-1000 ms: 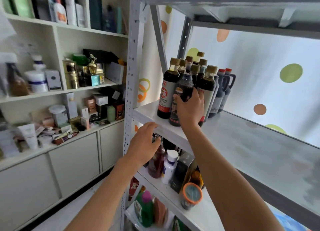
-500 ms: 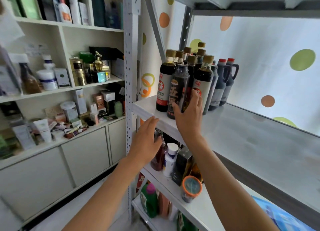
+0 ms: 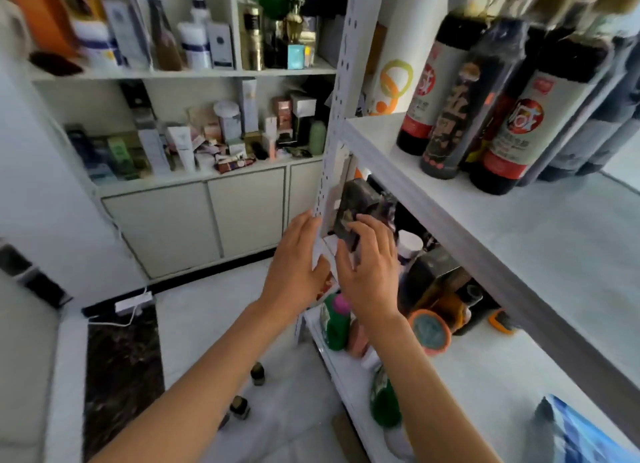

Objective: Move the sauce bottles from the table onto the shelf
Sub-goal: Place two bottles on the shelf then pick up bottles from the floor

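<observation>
the bottles (image 3: 464, 91) stand upright in a tight cluster at the near left corner of the shelf (image 3: 519, 240), the front ones just beside its edge. both hands hang below that shelf, beside the post (image 3: 332, 123): left hand (image 3: 298, 272) with fingers straight and slightly apart, holding nothing; right hand (image 3: 372, 272) likewise loose and empty (the frame is blurred, so fine contact is unclear). risk, as i judge it: a hand rising again could clip the front bottles and topple them off the edge.

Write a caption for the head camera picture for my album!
Both hands, left and right, hang open below the shelf where dark sauce bottles stand.
</observation>
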The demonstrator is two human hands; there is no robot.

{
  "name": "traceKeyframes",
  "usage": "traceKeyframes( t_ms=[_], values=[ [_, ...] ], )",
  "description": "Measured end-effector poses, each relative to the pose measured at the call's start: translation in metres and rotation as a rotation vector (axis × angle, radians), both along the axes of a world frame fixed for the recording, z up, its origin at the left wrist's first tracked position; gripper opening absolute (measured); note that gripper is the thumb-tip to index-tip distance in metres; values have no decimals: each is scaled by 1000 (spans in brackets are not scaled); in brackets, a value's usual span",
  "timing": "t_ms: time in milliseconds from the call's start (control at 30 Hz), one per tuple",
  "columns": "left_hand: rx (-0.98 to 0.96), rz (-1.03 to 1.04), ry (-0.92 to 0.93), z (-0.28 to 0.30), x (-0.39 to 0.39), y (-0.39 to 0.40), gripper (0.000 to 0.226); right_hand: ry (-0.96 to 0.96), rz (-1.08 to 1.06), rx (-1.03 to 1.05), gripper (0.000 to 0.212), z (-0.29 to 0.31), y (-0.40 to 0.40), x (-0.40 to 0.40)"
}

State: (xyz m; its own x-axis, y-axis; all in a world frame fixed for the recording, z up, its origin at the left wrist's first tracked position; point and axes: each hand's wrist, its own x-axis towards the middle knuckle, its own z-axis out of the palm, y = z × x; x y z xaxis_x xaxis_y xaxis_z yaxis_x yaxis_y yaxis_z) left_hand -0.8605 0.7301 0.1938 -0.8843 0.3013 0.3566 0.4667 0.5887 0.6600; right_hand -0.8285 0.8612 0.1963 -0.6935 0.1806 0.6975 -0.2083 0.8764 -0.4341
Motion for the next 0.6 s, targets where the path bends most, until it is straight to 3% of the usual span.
traceKeyframes(
  t_ms=[333,600],
  values=[
    [-42,390,-244,-125,29,-129,58,-254,397,-65,25,-140,-118,-19],
    [18,532,-418,-199,41,-192,57,-533,478,-74,27,-231,-187,-1]
  ],
)
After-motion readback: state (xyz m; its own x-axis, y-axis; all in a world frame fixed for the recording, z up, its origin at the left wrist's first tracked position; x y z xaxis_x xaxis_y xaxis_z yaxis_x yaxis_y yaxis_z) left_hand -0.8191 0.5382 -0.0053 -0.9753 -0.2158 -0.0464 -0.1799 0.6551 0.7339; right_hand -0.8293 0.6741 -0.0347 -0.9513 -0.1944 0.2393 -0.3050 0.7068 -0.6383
